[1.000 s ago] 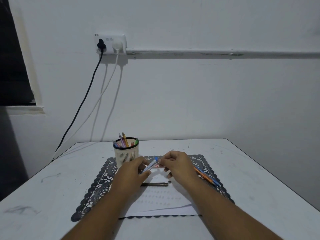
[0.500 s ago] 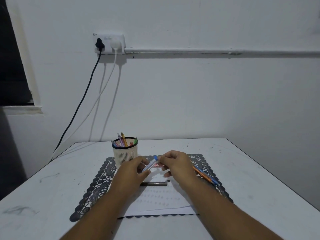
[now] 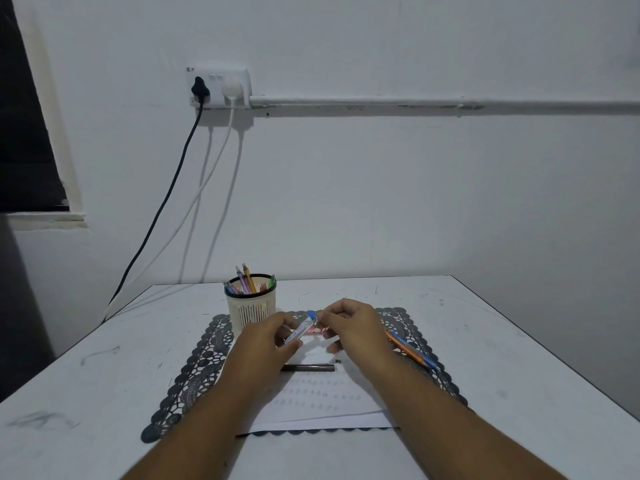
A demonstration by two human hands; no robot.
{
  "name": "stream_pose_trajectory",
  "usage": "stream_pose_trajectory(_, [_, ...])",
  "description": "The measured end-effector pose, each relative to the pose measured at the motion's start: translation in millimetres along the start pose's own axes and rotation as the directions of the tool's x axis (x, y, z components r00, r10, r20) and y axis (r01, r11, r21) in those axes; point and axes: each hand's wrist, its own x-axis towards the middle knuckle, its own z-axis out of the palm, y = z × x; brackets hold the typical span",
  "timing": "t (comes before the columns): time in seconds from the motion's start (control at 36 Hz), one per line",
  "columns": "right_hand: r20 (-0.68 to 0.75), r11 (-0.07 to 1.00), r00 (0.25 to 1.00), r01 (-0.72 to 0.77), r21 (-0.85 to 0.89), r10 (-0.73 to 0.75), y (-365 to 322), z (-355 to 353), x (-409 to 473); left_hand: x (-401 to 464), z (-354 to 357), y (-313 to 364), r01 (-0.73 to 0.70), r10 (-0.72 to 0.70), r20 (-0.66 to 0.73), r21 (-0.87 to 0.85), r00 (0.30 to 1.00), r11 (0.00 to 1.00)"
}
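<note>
Left grip (image 3: 264, 347) curled round clear tube (image 3: 300, 330), right grip (image 3: 356, 327) pinching its blue cap (image 3: 312, 313), above paper sheet (image 3: 322, 408)

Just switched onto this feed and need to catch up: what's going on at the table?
A person holds a small clear tube with a blue cap over a paper sheet: left hand grips its body, right hand pinches the cap end. A dark pen lies on the sheet; a pen cup stands behind.
</note>
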Motion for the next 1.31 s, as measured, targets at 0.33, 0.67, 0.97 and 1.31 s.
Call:
stream_pose_trajectory(0.33, [0.015,0.974,0.994,-0.105,0.202,0.104,-4.7,1.0,1.5,-1.1,-1.0,2.2,-0.017,0.017,0.000,0.002,1.000,1.000])
stream_pose_trajectory(0.67, [-0.027,0.998,0.999,0.026,0.051,-0.025,-3.0,-0.5,1.4,-1.2,-0.2,2.8,0.002,-0.002,0.013,-0.003,1.000,1.000])
stream_pose_trajectory(0.97, [-0.037,0.996,0.998,0.057,0.066,-0.055,-2.7,-0.5,1.8,-1.3,0.7,2.6,0.001,-0.001,0.015,-0.010,1.000,1.000])
stream_pose_trajectory(1.31, [0.001,0.988,0.998,0.062,0.144,-0.063,-1.0,-0.1,3.3,-1.7,0.1,4.5,0.003,-0.003,0.007,-0.013,1.000,1.000])
